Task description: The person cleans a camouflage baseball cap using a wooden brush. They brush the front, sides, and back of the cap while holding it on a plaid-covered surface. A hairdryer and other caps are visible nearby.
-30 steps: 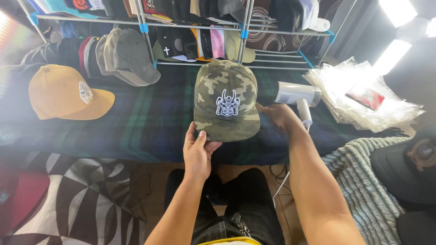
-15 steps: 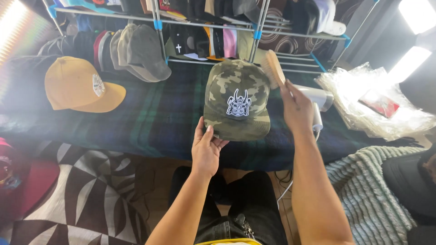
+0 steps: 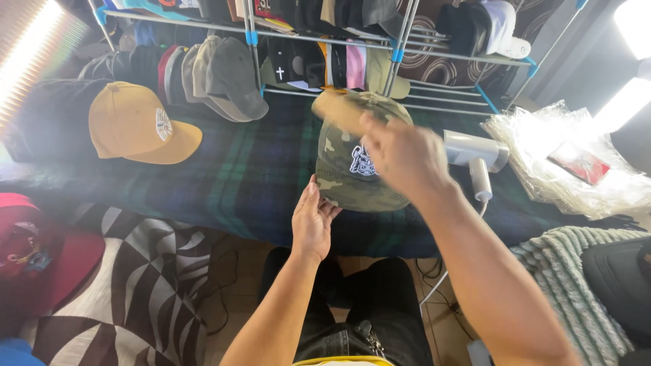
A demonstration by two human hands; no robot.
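Head view, looking down on a desk (image 3: 224, 183) under dark plaid cloth. Camo cap (image 3: 352, 177) at centre, brim toward the wearer, white emblem on the front panel. Left hand (image 3: 313, 220) open, fingers extended, tips touching the brim edge from below; no closed grip. Right hand (image 3: 405, 157) raised over the crown, blurred, closed around a tan brush-like tool (image 3: 337, 108) whose end projects past the cap's far side; exact kind of tool not discernible. White handheld steamer (image 3: 476, 159) just right of the cap, lying on the cloth, cord trailing down off the edge. Pile of clear plastic bags (image 3: 569, 163) further right. Yellow cap (image 3: 135, 125) well apart to the left. Metal rack (image 3: 400, 41) behind, loaded with more caps. Red cap (image 3: 41, 251) at lower left, off the desk.

Handling assessment: cap judged light, soft in the crown, stiffer through the brim and front panel. Crown likely to dent under pressure from above. Best hold judged to be the brim, pinched at its edge or supported from beneath, as the left hand is placed now; rear strap a second option. Fabric not slippery; low risk of damage apart from creasing.
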